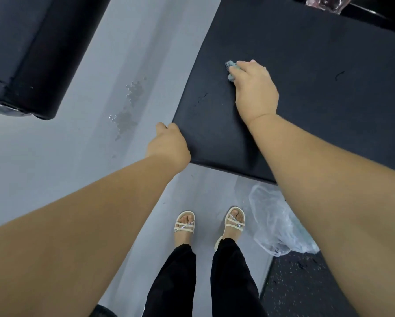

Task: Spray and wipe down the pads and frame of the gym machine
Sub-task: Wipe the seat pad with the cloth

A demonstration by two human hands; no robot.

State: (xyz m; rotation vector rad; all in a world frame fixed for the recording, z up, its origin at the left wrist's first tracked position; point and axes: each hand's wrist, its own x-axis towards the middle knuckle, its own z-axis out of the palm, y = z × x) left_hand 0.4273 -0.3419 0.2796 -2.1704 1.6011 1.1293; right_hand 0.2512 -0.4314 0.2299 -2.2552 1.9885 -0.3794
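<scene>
1. While the cloth (230,68) sits bunched so small under the right hand (256,88), coverage is the worry. A wad that tight touches only a narrow strip of the seat pad (317,99), so I judge the far and right parts could be missed unless it is spread out.
2. Second risk, down on the floor (66,145): a patch of wet droplets (130,106) lies left of the pad, well apart from the sandals (185,223). One step left in open footwear and that is a slip.
3. Third: a plastic bag (274,225) lies just right of the right foot, its far end at the pad's near edge. A foot landing on it could slide.
4. Right hand now: palm down, fingers curled over the blue-grey cloth and pressing it onto the pad's top, left of centre. Only a little cloth shows past the fingertips.
5. Left hand (169,145): clamped narrow on the pad's near-left corner and, to my eye, bracing it. How far the fingers reach underneath is hidden.
6. The seat pad fills the right of the scene. A second pad (31,53) sits far left, touched by neither hand. A clear pinkish object (324,2) at the far edge may be the sprayer; I cannot tell.
</scene>
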